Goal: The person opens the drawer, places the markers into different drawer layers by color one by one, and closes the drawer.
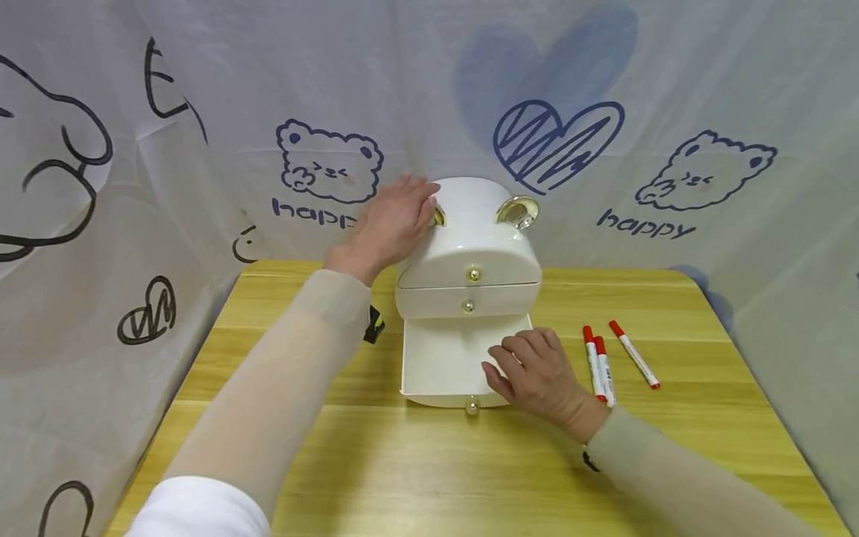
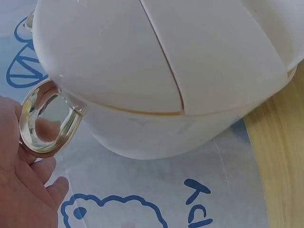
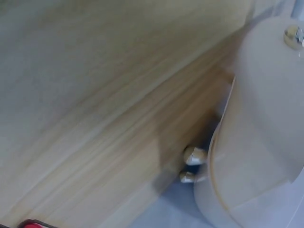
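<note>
A white storage box (image 1: 470, 257) with gold ear-shaped rings stands at the back of the table. Its bottom drawer (image 1: 439, 362) is pulled out, and nothing shows in the visible part. My left hand (image 1: 396, 220) rests against the box's upper left side, with its fingers extended behind the left gold ear (image 2: 28, 118). Over the drawer's right front part hovers my right hand (image 1: 537, 373), fingers loosely bent and nothing held. The two upper drawers, each with a round gold knob (image 1: 474, 274), are closed. The right wrist view shows no part of the right hand.
Red-capped white markers (image 1: 634, 354) lie on the wooden table (image 1: 416, 477), right of the box. A small black and yellow object (image 1: 374, 326) is partly hidden beside the left sleeve. Behind the table hangs a printed white cloth (image 1: 416, 89).
</note>
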Demonstrator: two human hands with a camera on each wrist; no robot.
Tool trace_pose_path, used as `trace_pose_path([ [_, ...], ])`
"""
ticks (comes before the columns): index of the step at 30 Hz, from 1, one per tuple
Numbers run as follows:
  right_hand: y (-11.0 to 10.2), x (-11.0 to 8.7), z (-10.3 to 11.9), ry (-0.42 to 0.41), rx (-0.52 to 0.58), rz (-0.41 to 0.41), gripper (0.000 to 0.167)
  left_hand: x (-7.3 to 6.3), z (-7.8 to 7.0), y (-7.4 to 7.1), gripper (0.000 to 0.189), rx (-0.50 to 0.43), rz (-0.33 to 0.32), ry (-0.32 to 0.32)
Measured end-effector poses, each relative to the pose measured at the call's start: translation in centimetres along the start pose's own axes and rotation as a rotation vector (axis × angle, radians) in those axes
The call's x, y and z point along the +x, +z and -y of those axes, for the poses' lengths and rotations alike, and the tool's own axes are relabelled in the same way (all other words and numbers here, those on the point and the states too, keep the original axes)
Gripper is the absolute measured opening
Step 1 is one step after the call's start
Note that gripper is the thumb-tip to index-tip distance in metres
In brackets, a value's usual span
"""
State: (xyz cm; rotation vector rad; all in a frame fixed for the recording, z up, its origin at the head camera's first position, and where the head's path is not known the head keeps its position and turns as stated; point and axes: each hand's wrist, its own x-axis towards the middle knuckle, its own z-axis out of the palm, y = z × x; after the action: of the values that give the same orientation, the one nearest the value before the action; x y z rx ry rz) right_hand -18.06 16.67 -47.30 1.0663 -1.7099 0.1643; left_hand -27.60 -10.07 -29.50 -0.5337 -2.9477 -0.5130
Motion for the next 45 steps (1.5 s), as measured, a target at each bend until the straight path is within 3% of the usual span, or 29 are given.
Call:
trace_pose_path([
  [7,-1.0,-0.7,-0.9,0.098,-0.004,0.061,0.031,0.1,-0.6,0.5,0.064,0.077,-0.039,-0.024],
  [12,-1.4,-1.4,-1.4,0.154,0.007,0.054,0.033,0.2,-0.7,0.7,0.067,0.152,-0.042,-0.038],
  [17,-1.8,-2.1,-2.1,0.221,-0.006,0.022,0.035,0.2,-0.6,0.8,0.066,0.187,-0.037,-0.013],
  [31,-3.3,-5.1,-5.4,0.393,-0.093,0.043,0.037,0.0,-0.2,0.6,0.063,0.166,-0.030,0.006],
  [41,-5.4,-8.8,-8.0,0.609,-0.130,0.152,0.038,0.0,-0.1,0.7,0.063,0.117,-0.019,0.014],
  [45,-6.6,-10.1,-8.6,0.744,-0.145,0.314,0.042,-0.1,0.0,0.7,0.063,0.110,-0.023,0.010],
])
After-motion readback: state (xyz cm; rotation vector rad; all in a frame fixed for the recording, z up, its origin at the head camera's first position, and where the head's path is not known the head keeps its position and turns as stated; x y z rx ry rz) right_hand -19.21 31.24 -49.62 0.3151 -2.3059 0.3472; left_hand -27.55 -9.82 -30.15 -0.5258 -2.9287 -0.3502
